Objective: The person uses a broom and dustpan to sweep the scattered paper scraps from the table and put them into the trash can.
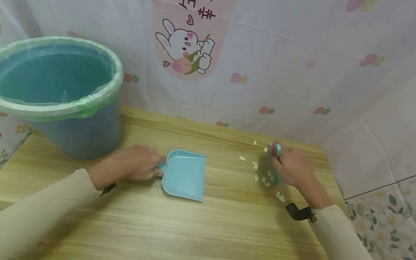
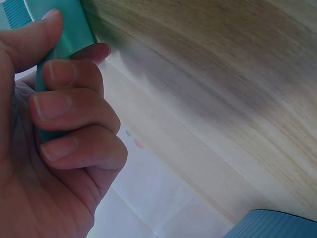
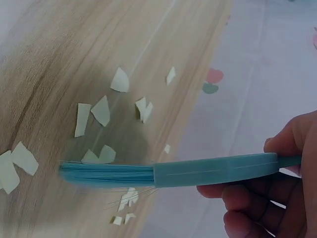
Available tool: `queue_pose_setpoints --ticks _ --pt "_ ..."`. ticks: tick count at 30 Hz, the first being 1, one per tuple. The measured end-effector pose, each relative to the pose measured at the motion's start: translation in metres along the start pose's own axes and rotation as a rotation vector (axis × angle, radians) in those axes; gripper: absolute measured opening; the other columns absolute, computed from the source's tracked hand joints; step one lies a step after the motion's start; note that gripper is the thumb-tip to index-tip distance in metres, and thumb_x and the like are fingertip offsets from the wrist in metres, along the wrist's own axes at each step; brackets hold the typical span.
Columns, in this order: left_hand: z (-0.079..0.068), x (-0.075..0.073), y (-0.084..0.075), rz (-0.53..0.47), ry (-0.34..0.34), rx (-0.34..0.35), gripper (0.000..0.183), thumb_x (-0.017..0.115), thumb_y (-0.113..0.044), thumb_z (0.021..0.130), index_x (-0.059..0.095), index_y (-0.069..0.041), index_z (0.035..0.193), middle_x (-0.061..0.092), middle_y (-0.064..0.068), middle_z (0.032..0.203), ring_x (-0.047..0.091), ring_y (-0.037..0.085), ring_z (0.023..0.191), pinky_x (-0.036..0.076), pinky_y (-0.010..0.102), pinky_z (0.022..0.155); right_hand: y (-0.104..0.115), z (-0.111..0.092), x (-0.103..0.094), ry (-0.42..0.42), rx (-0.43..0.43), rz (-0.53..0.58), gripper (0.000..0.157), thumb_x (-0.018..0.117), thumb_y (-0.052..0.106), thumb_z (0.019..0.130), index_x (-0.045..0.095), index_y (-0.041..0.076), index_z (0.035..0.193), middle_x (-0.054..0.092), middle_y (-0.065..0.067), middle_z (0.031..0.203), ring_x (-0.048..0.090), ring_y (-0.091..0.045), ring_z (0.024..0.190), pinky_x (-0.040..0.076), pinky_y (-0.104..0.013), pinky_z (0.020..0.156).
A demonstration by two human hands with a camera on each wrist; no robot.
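Left hand (image 1: 136,163): fingers curled, gripping dustpan (image 1: 185,176)
Right hand (image 1: 295,166): fingers pinching brush (image 3: 213,171), right of dustpan
Scraps (image 3: 119,82): right of dustpan

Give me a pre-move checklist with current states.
1. Left hand gripping light-blue plastic dustpan: ok.
2. Right hand gripping light-blue bristled brush: ok.
3. Dustpan's open edge facing small pale-yellow scraps: ok.
4. Scraps gathered at that edge: not ok, scattered apart on the wooden table.
5. Open edge flush with table: cannot tell.
6. Round blue bin lined: ok, green-tinted translucent bag fitted.
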State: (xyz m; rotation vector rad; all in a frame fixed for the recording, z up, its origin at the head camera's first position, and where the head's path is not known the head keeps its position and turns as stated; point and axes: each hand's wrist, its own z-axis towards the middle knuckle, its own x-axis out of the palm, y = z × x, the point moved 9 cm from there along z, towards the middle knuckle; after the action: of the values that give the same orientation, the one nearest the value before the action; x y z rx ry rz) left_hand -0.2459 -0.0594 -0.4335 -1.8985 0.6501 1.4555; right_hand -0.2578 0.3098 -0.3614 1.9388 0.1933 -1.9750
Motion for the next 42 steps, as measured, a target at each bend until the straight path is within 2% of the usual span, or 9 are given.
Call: queue_pose_setpoints --ticks 7,11,16,21,26,29,34,40,42 --pt "-0.001 0.001 0.001 -0.011 -0.003 -0.001 0.027 0.072 -0.034 0.108 0.071 -0.007 0.109 0.041 -0.006 0.069 0.041 0.013 0.062 0.037 0.032 0.059 0.011 0.015 0.011 0.011 -0.074 0.031 0.024 0.04 0.022 0.119 0.059 0.007 0.117 0.05 0.004 0.065 0.043 -0.017 0.054 0.036 -0.037 0.056" --pt "0.0 0.002 0.002 -0.011 0.002 -0.007 0.027 0.072 -0.035 0.108 0.071 -0.007 0.11 0.04 -0.006 0.069 0.041 0.013 0.062 0.036 0.032 0.059 0.022 0.025 0.011 -0.007 -0.146 0.028 0.014 0.046 0.016 0.115 0.058 0.011 0.111 0.051 0.007 0.064 0.042 -0.013 0.054 0.034 -0.035 0.055" --pt "0.0 0.001 0.001 0.0 0.0 -0.004 0.028 0.072 -0.034 0.108 0.071 -0.007 0.11 0.04 -0.006 0.069 0.041 0.013 0.062 0.036 0.032 0.059 0.039 0.03 0.01 -0.01 -0.23 -0.004 0.006 0.052 0.013 0.112 0.058 0.014 0.112 0.05 0.008 0.063 0.042 -0.013 0.053 0.033 -0.034 0.053" --pt "0.0 0.002 0.0 0.006 0.005 -0.005 0.028 0.072 -0.034 0.108 0.071 -0.007 0.11 0.04 -0.006 0.069 0.04 0.013 0.062 0.035 0.032 0.059 0.058 0.031 0.013 -0.004 -0.338 -0.015 0.007 0.058 0.01 0.107 0.058 0.017 0.108 0.049 0.01 0.063 0.042 -0.01 0.054 0.036 -0.034 0.054" --pt "0.0 0.002 0.0 -0.001 0.016 -0.01 0.029 0.071 -0.034 0.108 0.071 -0.006 0.112 0.04 -0.006 0.069 0.04 0.013 0.063 0.034 0.031 0.059 0.081 0.024 0.016 0.007 -0.467 -0.008 0.016 0.069 0.003 0.1 0.065 0.018 0.103 0.059 0.011 0.071 0.037 -0.006 0.055 0.035 -0.031 0.052" --pt "-0.001 0.002 0.001 -0.003 0.014 -0.009 0.029 0.071 -0.034 0.108 0.071 -0.006 0.112 0.039 -0.006 0.069 0.039 0.013 0.063 0.033 0.031 0.059 0.095 0.014 0.017 0.021 -0.551 0.009 0.019 0.073 0.0 0.097 0.066 0.017 0.103 0.067 0.007 0.078 0.04 -0.004 0.058 0.038 -0.03 0.054" --pt "-0.001 0.002 0.001 0.005 0.01 -0.01 0.029 0.07 -0.035 0.109 0.071 -0.006 0.112 0.038 -0.006 0.07 0.04 0.013 0.063 0.033 0.031 0.059 0.116 -0.004 0.017 0.005 -0.689 -0.014 0.026 0.071 -0.004 0.092 0.063 0.018 0.102 0.06 0.009 0.075 0.046 -0.004 0.062 0.045 -0.031 0.06" --pt "-0.001 0.002 0.002 0.002 0.014 -0.015 0.028 0.07 -0.035 0.109 0.07 -0.007 0.111 0.038 -0.006 0.069 0.041 0.013 0.063 0.035 0.032 0.058 0.127 -0.018 0.016 0.009 -0.744 -0.051 0.033 0.073 -0.005 0.084 0.064 0.021 0.103 0.06 0.01 0.077 0.048 -0.005 0.062 0.041 -0.028 0.057" --pt "-0.001 0.002 0.001 0.002 0.013 -0.015 0.027 0.07 -0.035 0.108 0.07 -0.007 0.11 0.039 -0.006 0.069 0.041 0.014 0.063 0.036 0.032 0.059 0.128 -0.02 0.014 0.002 -0.743 -0.033 0.031 0.074 -0.004 0.086 0.064 0.02 0.103 0.063 0.01 0.078 0.051 -0.004 0.063 0.043 -0.028 0.058"
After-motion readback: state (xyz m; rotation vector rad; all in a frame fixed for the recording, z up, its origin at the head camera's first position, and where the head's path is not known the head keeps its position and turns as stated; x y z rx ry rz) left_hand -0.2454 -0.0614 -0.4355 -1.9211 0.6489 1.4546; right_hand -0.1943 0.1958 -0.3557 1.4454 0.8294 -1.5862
